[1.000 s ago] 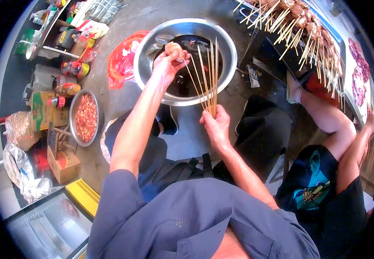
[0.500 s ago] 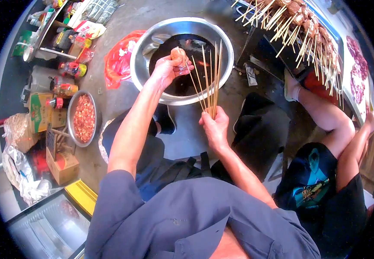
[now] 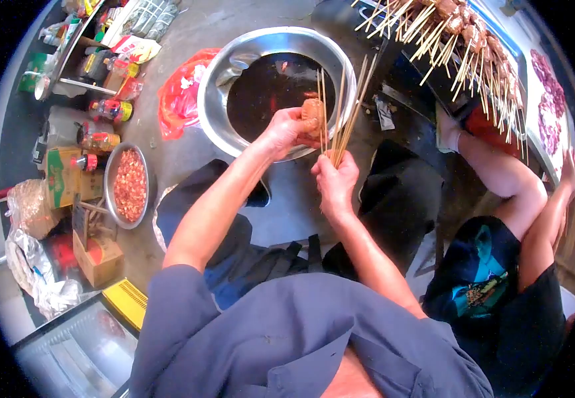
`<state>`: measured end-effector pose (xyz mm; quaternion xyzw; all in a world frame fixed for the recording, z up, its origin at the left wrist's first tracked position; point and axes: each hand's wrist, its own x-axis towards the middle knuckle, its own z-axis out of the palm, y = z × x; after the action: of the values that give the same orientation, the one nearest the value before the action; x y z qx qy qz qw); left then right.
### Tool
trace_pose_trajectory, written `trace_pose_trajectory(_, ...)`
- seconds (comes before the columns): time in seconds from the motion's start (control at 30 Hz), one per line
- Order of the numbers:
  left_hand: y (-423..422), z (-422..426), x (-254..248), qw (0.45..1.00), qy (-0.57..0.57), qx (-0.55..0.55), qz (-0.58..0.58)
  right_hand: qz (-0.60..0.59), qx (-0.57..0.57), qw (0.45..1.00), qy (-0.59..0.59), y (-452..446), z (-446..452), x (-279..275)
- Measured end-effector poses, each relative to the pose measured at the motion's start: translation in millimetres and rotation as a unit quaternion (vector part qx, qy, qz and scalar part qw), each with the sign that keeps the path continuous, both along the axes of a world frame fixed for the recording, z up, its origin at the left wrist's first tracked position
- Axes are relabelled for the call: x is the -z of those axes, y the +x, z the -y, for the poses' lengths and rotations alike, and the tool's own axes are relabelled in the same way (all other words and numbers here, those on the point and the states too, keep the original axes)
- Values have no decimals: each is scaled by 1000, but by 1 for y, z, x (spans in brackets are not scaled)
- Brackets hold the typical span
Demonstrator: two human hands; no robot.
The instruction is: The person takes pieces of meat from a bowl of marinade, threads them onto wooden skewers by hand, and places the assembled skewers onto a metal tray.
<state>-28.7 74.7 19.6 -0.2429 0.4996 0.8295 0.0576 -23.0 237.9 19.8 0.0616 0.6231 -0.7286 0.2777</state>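
My left hand (image 3: pixel 283 133) is closed around a folded, orange-brown piece of meat (image 3: pixel 312 117) above the near rim of a large steel basin (image 3: pixel 210 99). Dark liquid (image 3: pixel 257 86) with a few reddish bits fills the basin. In my right hand (image 3: pixel 336 180) a bundle of thin bamboo skewers (image 3: pixel 356 106) is gripped by the lower ends, tips pointing up and away from me. One skewer stands right against the meat's right side; whether its tip has gone into the meat I cannot tell.
A red plastic bag (image 3: pixel 180 99) lies left of the basin, and a bowl of chopped reddish pieces (image 3: pixel 129 184) is nearer me. Bottles (image 3: pixel 111 109) line the left. Skewered meat (image 3: pixel 463 30) is piled at upper right, beside another person's leg (image 3: pixel 500 166) and a tray of raw meat (image 3: pixel 547 113).
My left hand has brought the meat from over the basin's middle toward me and right, up to the skewers. The skewers now lean more to the right and are more spread.
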Motion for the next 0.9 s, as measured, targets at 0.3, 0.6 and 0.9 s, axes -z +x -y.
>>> trace_pose_trajectory(0.3,-45,72,55,914,-405,22,-2,-2,-1,1000,-2,0,-3,-8)
trace_pose_trajectory(0.6,-89,54,89,703,-703,107,-7,8,-12,1000,15,0,-4,-6)
trace_pose_trajectory(0.9,-46,86,33,998,37,-59,2,54,-25,998,-4,3,-6,-10)
